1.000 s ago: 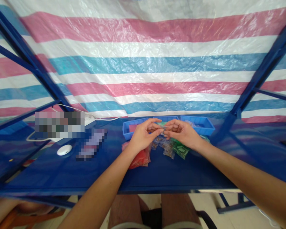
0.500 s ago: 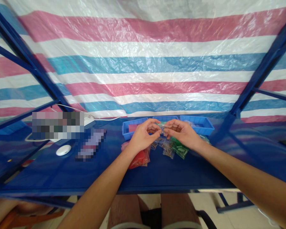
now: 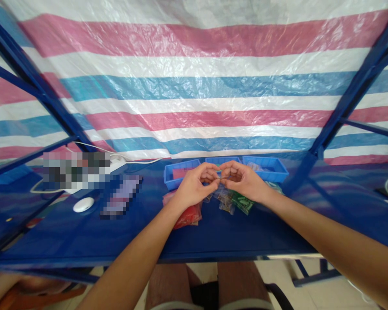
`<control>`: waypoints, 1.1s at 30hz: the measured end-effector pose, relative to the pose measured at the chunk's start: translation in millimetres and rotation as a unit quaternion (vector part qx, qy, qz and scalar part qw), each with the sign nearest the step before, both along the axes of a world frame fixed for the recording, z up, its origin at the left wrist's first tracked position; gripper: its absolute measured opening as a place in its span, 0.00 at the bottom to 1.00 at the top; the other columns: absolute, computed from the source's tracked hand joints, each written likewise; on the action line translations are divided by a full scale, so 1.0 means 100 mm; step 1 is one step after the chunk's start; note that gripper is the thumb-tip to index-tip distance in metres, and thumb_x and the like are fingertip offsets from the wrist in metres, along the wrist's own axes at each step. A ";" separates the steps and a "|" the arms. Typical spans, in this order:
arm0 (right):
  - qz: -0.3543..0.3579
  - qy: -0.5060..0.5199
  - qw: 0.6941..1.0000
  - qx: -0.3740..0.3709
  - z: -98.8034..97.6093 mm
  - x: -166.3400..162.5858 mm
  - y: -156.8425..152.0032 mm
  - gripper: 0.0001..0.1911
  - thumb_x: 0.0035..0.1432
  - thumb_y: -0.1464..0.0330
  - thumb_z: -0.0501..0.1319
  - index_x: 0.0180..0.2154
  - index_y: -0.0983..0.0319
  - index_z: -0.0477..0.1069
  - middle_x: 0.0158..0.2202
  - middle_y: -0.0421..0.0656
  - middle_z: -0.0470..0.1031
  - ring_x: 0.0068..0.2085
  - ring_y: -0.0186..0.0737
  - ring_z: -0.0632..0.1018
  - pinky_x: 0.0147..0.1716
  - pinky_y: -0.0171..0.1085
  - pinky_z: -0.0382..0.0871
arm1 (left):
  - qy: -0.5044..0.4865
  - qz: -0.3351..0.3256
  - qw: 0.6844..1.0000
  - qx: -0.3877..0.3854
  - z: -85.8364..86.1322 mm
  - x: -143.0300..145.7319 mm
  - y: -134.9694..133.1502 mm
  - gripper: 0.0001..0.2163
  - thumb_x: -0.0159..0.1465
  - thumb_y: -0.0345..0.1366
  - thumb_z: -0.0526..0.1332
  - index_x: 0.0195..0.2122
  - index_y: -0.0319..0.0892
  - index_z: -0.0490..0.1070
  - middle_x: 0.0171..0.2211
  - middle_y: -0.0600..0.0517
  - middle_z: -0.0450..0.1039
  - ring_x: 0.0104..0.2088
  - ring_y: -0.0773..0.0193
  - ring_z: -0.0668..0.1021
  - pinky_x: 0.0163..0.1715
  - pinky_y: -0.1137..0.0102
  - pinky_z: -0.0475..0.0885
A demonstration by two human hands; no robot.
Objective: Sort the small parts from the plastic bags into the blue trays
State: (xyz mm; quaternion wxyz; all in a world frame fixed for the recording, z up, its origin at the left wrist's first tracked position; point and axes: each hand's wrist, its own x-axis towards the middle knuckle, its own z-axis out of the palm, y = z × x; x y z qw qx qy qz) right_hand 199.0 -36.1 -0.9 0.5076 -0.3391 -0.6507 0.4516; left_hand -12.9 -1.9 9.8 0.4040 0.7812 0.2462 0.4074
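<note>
My left hand (image 3: 197, 183) and my right hand (image 3: 242, 178) face each other above the blue table, thumbs and fingers pinched. Between their fingertips is a small clear plastic bag (image 3: 220, 177), seen almost edge-on; its contents are mostly hidden by the fingers. Under my left wrist lies a pile of red plastic bags (image 3: 188, 216). Small clear bags with brownish pieces (image 3: 226, 204) rest below the hands, and green bags (image 3: 243, 202) lie beneath my right hand.
Behind the hands stand a left blue bin (image 3: 171, 183) with red contents, a middle blue bin (image 3: 223, 161) and a right blue bin (image 3: 271, 174) holding clear bags. A white oval object (image 3: 83, 205) and a blurred phone-like item (image 3: 122, 196) lie left. Another person's arm (image 3: 6, 286) shows lower left.
The small bag between my fingertips has turned more edge-on, and my fingertips have shifted slightly on it. The whole view has moved a little; the piles look the same.
</note>
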 end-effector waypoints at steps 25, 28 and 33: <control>-0.119 0.022 0.991 0.052 -0.04 0.04 0.08 0.18 0.54 0.59 0.76 0.41 0.57 0.73 0.35 0.39 0.76 0.37 0.39 0.77 0.39 0.39 0.74 | 0.056 0.061 0.992 0.097 0.07 0.01 -0.05 0.12 0.68 0.44 0.67 0.47 0.43 0.79 0.45 0.46 0.82 0.42 0.58 0.83 0.40 0.67 0.79; -0.048 0.012 0.998 0.040 -0.05 0.03 0.04 0.20 0.55 0.59 0.76 0.46 0.56 0.75 0.43 0.43 0.81 0.46 0.44 0.82 0.49 0.44 0.77 | 0.042 0.041 0.996 0.068 0.05 0.01 -0.05 0.16 0.67 0.45 0.69 0.52 0.43 0.79 0.51 0.45 0.82 0.46 0.55 0.84 0.43 0.65 0.81; -0.034 0.012 0.999 0.040 -0.03 0.02 0.02 0.19 0.60 0.57 0.73 0.49 0.57 0.77 0.45 0.46 0.83 0.48 0.47 0.83 0.50 0.47 0.78 | 0.018 0.092 0.995 0.037 -0.01 -0.03 0.05 0.14 0.69 0.45 0.67 0.50 0.43 0.80 0.47 0.46 0.84 0.46 0.54 0.85 0.48 0.61 0.81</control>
